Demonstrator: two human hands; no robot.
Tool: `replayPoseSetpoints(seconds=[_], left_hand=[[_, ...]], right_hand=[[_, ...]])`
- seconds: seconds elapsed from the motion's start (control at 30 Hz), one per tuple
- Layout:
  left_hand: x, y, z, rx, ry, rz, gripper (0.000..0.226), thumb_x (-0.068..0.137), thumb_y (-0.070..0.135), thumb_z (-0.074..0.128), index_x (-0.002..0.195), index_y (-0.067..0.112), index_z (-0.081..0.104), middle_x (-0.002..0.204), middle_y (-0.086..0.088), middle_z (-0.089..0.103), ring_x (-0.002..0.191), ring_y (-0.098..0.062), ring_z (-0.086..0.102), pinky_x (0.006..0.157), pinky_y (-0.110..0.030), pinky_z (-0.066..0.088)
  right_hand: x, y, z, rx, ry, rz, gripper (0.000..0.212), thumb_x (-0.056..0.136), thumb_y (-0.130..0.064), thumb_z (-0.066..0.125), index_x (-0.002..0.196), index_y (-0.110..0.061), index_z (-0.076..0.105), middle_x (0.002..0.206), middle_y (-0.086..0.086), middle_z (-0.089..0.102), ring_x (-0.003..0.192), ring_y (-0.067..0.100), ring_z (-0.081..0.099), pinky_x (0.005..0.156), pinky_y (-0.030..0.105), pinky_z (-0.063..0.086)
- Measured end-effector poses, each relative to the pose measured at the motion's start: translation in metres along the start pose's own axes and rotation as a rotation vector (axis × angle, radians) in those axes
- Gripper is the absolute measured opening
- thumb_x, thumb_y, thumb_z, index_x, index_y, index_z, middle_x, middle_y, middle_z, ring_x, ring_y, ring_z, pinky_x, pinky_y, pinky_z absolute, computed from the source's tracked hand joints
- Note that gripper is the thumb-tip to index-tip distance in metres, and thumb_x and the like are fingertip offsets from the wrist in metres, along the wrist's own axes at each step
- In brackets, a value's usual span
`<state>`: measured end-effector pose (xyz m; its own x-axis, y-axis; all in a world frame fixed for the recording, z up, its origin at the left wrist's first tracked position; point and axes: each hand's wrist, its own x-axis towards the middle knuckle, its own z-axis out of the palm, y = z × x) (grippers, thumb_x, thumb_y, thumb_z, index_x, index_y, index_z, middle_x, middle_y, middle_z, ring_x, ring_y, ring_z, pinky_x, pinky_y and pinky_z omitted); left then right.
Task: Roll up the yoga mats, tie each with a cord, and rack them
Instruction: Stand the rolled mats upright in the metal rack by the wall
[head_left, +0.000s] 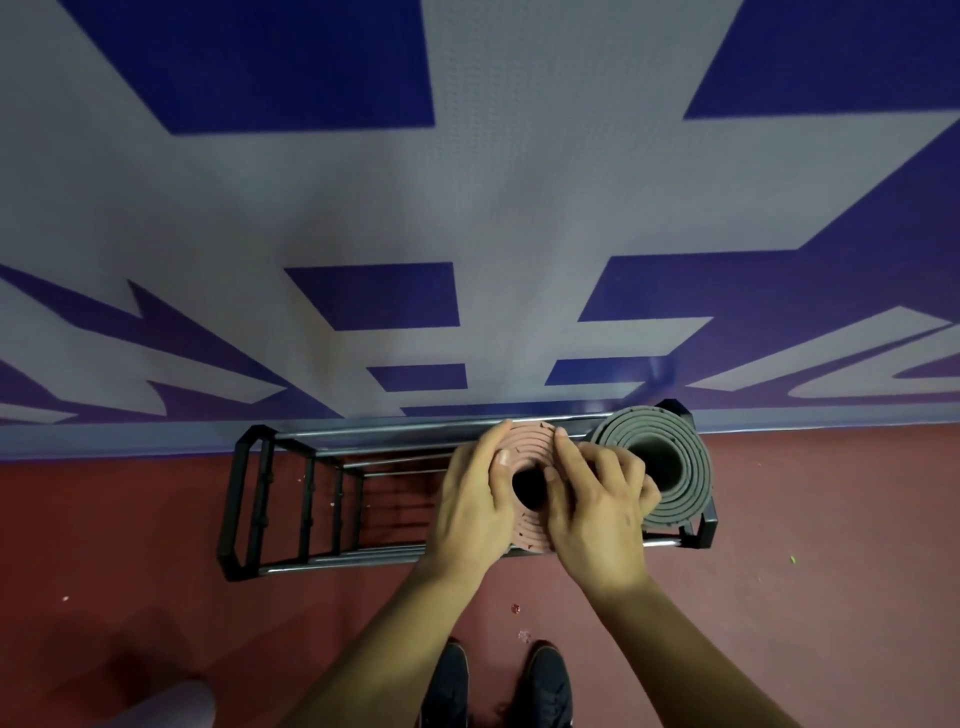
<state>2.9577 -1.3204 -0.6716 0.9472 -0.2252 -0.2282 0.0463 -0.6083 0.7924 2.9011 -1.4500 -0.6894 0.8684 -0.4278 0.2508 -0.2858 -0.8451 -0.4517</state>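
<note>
Pink yoga mat (525, 441) stands on end in the black rack (249, 499), lower centre, just beside the grey mat (675, 467) — left hand (475, 501) and right hand (597, 512) clasp its top, fingers curled; seat it straight, coils tight

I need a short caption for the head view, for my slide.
Left hand and right hand hold a rolled pink mat upright in the black rack, beside a grey mat.
</note>
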Motion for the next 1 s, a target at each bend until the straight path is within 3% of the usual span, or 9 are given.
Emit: replayPoseSetpoints(seconds=[0.27, 0.57, 0.7, 0.83, 1.0], left_hand=[[0.003, 0.003, -0.002, -0.020, -0.013, -0.055, 0.040, 0.106, 0.029, 0.041, 0.143, 0.043, 0.049, 0.143, 0.007, 0.052, 0.130, -0.015, 0.051, 0.101, -0.027, 0.042], [0.027, -0.007, 0.011, 0.018, -0.038, -0.111, 0.041, 0.107, 0.027, 0.039, 0.143, 0.043, 0.047, 0.145, 0.005, 0.051, 0.129, -0.020, 0.051, 0.094, -0.023, 0.036], [0.038, -0.001, 0.016, 0.050, -0.051, -0.137, 0.042, 0.108, 0.029, 0.034, 0.145, 0.046, 0.042, 0.146, 0.005, 0.047, 0.127, -0.024, 0.053, 0.095, -0.033, 0.044], [0.033, -0.001, 0.020, 0.087, -0.055, -0.103, 0.042, 0.107, 0.035, 0.031, 0.147, 0.045, 0.039, 0.144, 0.008, 0.046, 0.124, -0.023, 0.055, 0.093, -0.039, 0.051], [0.023, -0.005, 0.023, 0.100, -0.053, -0.089, 0.043, 0.107, 0.037, 0.031, 0.148, 0.045, 0.038, 0.146, 0.012, 0.045, 0.126, -0.018, 0.053, 0.093, -0.034, 0.050]], right_hand=[[-0.005, -0.014, 0.004, 0.103, -0.051, 0.195, 0.046, 0.091, -0.011, 0.072, 0.134, -0.027, 0.065, 0.108, 0.001, 0.058, 0.100, 0.020, 0.037, 0.082, 0.041, 0.027], [0.011, 0.000, 0.021, -0.080, -0.120, 0.118, 0.043, 0.093, -0.031, 0.053, 0.135, -0.026, 0.064, 0.113, -0.001, 0.065, 0.098, 0.022, 0.038, 0.078, 0.035, 0.016], [0.022, 0.004, 0.023, -0.156, -0.139, 0.102, 0.043, 0.097, -0.036, 0.049, 0.138, -0.027, 0.061, 0.118, -0.005, 0.067, 0.099, 0.022, 0.036, 0.078, 0.035, 0.017], [0.020, 0.009, 0.017, -0.209, -0.142, 0.055, 0.043, 0.098, -0.039, 0.047, 0.137, -0.028, 0.061, 0.130, -0.005, 0.064, 0.108, 0.024, 0.041, 0.087, 0.043, 0.026], [0.011, 0.015, 0.015, -0.213, -0.173, 0.059, 0.044, 0.098, -0.037, 0.049, 0.141, -0.031, 0.057, 0.154, 0.006, 0.046, 0.137, 0.035, 0.036, 0.102, 0.054, 0.031]])
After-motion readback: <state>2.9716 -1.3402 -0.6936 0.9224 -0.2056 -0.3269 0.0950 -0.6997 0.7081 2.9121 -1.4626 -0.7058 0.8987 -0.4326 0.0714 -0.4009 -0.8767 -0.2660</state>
